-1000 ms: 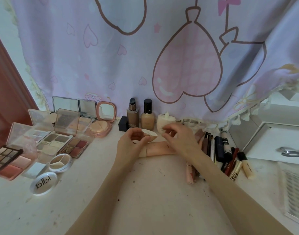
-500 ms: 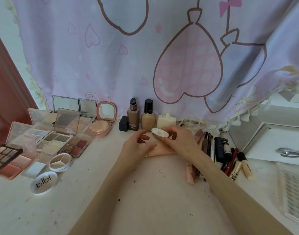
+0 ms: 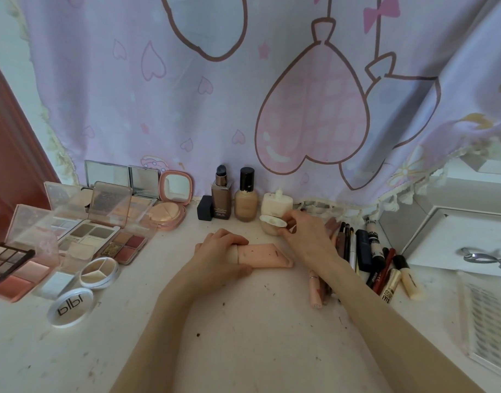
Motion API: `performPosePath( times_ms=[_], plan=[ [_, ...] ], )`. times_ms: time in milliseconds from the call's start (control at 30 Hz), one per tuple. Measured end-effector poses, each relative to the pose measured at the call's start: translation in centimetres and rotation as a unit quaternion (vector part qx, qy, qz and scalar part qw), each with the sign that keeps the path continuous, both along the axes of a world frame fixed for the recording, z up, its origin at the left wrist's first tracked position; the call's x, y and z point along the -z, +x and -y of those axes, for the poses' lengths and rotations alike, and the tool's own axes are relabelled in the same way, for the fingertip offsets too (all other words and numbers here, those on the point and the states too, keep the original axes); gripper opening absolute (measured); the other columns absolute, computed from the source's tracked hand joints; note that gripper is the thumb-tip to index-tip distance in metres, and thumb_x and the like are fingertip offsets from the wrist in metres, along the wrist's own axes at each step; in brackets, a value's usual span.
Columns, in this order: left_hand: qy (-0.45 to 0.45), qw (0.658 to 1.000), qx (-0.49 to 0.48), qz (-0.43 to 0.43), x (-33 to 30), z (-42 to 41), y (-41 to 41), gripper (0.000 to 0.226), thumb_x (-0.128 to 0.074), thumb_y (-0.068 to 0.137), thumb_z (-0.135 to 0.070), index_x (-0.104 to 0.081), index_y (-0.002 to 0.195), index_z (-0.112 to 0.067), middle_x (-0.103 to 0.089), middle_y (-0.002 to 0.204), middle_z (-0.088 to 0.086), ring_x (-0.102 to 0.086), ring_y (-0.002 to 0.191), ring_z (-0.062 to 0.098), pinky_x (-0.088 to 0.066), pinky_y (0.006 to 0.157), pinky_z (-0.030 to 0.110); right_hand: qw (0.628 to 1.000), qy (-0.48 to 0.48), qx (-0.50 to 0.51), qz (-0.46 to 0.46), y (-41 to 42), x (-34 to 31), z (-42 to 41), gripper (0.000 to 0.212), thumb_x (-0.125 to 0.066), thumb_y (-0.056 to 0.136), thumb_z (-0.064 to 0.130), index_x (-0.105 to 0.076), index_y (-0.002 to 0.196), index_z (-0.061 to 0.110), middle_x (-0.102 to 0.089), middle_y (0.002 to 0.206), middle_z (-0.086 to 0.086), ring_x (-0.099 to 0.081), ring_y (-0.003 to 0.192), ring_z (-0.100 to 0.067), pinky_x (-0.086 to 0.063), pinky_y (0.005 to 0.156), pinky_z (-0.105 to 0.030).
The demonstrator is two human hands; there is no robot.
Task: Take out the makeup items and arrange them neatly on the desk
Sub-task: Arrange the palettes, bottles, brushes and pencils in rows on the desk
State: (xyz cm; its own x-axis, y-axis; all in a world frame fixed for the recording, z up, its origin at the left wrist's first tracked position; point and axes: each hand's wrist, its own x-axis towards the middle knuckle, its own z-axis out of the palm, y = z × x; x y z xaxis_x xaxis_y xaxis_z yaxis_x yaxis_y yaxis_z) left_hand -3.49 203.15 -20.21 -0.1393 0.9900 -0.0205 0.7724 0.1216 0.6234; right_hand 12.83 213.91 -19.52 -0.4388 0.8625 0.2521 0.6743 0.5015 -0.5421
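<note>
Setting the small pot into the back row

Our right hand pinches the cream pot before the white bottle; we lower it level, while our left hand grips the pink tube lying mid-desk.

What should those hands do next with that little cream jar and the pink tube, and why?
Probably let go of the jar: the right hand has it standing in the back row by the white bottle. Then the left hand, gripping the pink tube that lies mid-desk, can likely stand it in line too.
</note>
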Motion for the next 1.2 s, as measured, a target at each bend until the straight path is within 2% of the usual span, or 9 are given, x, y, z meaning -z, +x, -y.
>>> performPosePath(
  times_ms=[200, 400, 600, 900, 933, 1000, 1033, 1133, 1200],
  plan=[
    [-0.016, 1.000, 0.004, 0.002, -0.3, 0.1, 0.1, 0.048, -0.067, 0.080, -0.035, -0.048, 0.125, -0.032, -0.035, 0.112, -0.015, -0.036, 0.118, 0.009, -0.028, 0.106, 0.032, 1.000, -0.008, -0.001, 0.002, 0.2, 0.4, -0.3, 0.016, -0.058, 0.088, 0.014, -0.061, 0.103, 0.012, -0.064, 0.104, -0.005, -0.056, 0.093, -0.019, -0.047, 0.083, -0.035],
    [-0.013, 1.000, 0.008, 0.000, -0.4, 0.2, 0.1, 0.048, -0.067, 0.081, -0.034, -0.048, 0.125, -0.032, -0.037, 0.115, -0.014, -0.035, 0.118, 0.010, -0.027, 0.105, 0.031, 1.000, -0.007, -0.009, -0.020, 0.5, 0.7, -0.5, 0.020, -0.060, 0.086, 0.012, -0.061, 0.106, 0.013, -0.064, 0.104, -0.004, -0.051, 0.086, -0.010, -0.038, 0.076, -0.022],
    [-0.006, 1.000, 0.006, 0.001, -0.3, 0.2, 0.1, 0.049, -0.067, 0.080, -0.034, -0.048, 0.125, -0.032, -0.036, 0.111, -0.015, -0.035, 0.116, 0.009, -0.026, 0.101, 0.028, 1.000, -0.016, -0.008, -0.017, 0.5, 0.9, -0.7, 0.033, -0.061, 0.086, 0.015, -0.056, 0.118, 0.012, -0.062, 0.109, -0.003, -0.049, 0.087, -0.007, -0.036, 0.076, -0.018],
    [-0.007, 1.000, 0.002, -0.003, -0.2, 0.1, 0.1, 0.049, -0.067, 0.079, -0.035, -0.048, 0.125, -0.032, -0.036, 0.111, -0.015, -0.035, 0.116, 0.010, -0.027, 0.101, 0.029, 0.999, 0.006, -0.039, -0.031, 0.6, 1.0, -0.5, 0.030, -0.057, 0.089, 0.013, -0.062, 0.118, 0.016, -0.064, 0.110, 0.000, -0.047, 0.084, 0.000, -0.030, 0.077, -0.009],
    [-0.008, 1.000, 0.002, -0.003, -0.2, 0.1, 0.1, 0.049, -0.067, 0.080, -0.035, -0.048, 0.125, -0.032, -0.036, 0.111, -0.015, -0.035, 0.116, 0.010, -0.027, 0.101, 0.029, 0.998, 0.013, -0.049, -0.027, 0.4, 0.9, -0.4, 0.028, -0.057, 0.089, 0.016, -0.064, 0.116, 0.017, -0.064, 0.111, 0.001, -0.047, 0.085, -0.001, -0.031, 0.080, -0.010],
    [-0.009, 1.000, 0.004, -0.007, -0.1, 0.1, 0.1, 0.049, -0.067, 0.080, -0.036, -0.048, 0.124, -0.033, -0.035, 0.111, -0.015, -0.035, 0.116, 0.010, -0.028, 0.101, 0.029, 0.997, 0.016, -0.072, -0.009, 0.1, 0.9, -0.4, 0.026, -0.058, 0.089, 0.021, -0.067, 0.113, 0.021, -0.063, 0.113, 0.002, -0.049, 0.089, -0.004, -0.034, 0.093, -0.021],
    [-0.009, 1.000, 0.005, -0.010, -0.1, 0.1, 0.1, 0.049, -0.067, 0.080, -0.036, -0.048, 0.124, -0.033, -0.035, 0.110, -0.015, -0.035, 0.116, 0.010, -0.028, 0.101, 0.029, 0.996, 0.014, -0.083, 0.003, -0.1, 0.9, -0.4, 0.025, -0.059, 0.088, 0.023, -0.067, 0.112, 0.022, -0.061, 0.114, 0.002, -0.047, 0.089, -0.005, -0.035, 0.095, -0.025],
    [-0.011, 1.000, 0.004, -0.007, -0.1, 0.0, 0.0, 0.048, -0.067, 0.080, -0.036, -0.048, 0.124, -0.033, -0.035, 0.110, -0.015, -0.035, 0.116, 0.010, -0.028, 0.103, 0.031, 0.994, 0.009, -0.096, 0.046, -0.7, 0.9, -0.4, 0.027, -0.060, 0.088, 0.028, -0.067, 0.114, 0.025, -0.058, 0.114, 0.001, -0.047, 0.098, -0.013, -0.030, 0.089, -0.023],
    [-0.011, 1.000, 0.004, -0.005, 0.0, 0.0, 0.0, 0.049, -0.067, 0.080, -0.037, -0.048, 0.124, -0.033, -0.035, 0.110, -0.015, -0.035, 0.116, 0.010, -0.028, 0.104, 0.031, 0.994, 0.019, -0.087, 0.061, -0.9, 0.9, -0.4, 0.028, -0.059, 0.088, 0.027, -0.066, 0.115, 0.023, -0.059, 0.115, -0.001, -0.049, 0.105, -0.019, -0.028, 0.091, -0.024]
  ],
)
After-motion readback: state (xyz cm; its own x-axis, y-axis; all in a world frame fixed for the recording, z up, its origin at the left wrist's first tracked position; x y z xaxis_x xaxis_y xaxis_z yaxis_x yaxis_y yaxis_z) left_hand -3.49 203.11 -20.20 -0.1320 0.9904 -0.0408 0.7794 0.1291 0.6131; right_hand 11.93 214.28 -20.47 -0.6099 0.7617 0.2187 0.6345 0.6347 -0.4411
